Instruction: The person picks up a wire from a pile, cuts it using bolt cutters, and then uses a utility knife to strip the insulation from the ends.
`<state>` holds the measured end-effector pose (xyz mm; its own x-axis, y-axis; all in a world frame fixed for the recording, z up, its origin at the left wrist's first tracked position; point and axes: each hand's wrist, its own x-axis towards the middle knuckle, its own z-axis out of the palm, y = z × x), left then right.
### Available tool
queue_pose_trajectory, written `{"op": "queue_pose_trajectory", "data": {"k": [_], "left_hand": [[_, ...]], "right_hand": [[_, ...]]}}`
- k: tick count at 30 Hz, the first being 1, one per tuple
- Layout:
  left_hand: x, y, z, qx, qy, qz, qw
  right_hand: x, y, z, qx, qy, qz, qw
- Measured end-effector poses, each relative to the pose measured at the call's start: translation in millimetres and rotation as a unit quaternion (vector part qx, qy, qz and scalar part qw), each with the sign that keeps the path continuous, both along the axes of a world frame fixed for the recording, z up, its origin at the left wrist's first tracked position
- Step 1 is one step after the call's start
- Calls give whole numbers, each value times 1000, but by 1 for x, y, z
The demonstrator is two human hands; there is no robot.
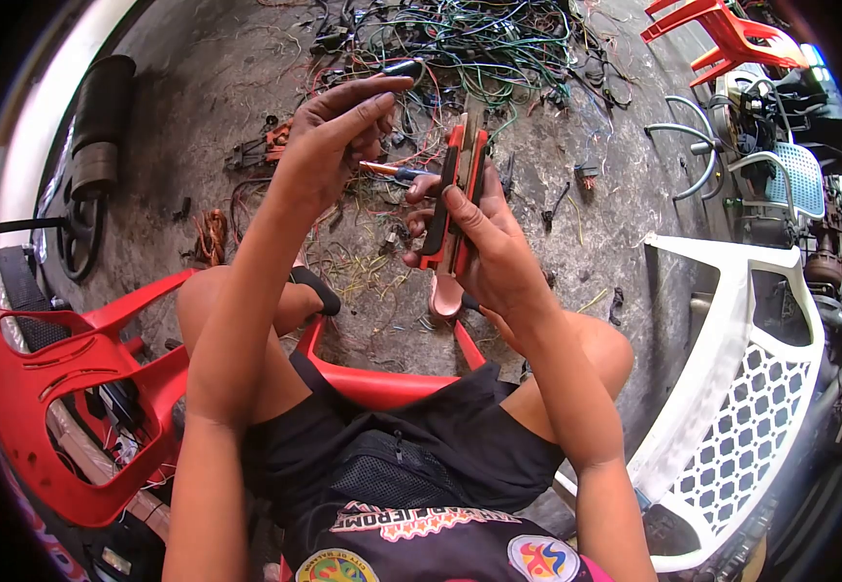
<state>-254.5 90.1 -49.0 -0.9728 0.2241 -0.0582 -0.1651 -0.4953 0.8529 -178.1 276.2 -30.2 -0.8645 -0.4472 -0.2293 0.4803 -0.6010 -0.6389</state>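
Note:
My right hand (484, 233) is wrapped round a red and black utility knife (457, 199), which it holds upright over my lap, with a metal strip between its two sides. My left hand (348, 126) is raised to the left of the knife, apart from it. Its index finger points to the right and the other fingers are curled. A dark, rounded object (404, 70) shows by that fingertip; whether the hand grips it I cannot tell. Behind the hands, a blue and copper-coloured rod-like tool (392, 172) is seen near the right fingertips.
A large tangle of wires (479, 44) lies on the concrete floor ahead, with scraps scattered nearer. A red chair (81, 407) is at the left and a white chair (731, 407) at the right. Another red chair (731, 39) and machine parts stand at the far right.

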Motion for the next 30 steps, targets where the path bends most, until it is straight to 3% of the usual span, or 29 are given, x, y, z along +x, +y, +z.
{"op": "queue_pose_trajectory", "data": {"k": [6,8,15,26,30], "left_hand": [[-5,-5,-6,14,-21,30,999],[-6,-6,-9,18,-32,35,999],[-6,-9,-12,21,-45,32,998],[-5,-7,-18,5,-84,54,995],[-3,-8,-16,6,-92,55,994]], "right_hand": [[1,-1,-1,21,-11,9,1000],[2,2,-11,-21,-71,7,997],[2,0,-19,-51,-97,-20,994],[2,-3,-7,-59,23,6,998],[3,-5,2,-70,-14,3,997]]}}
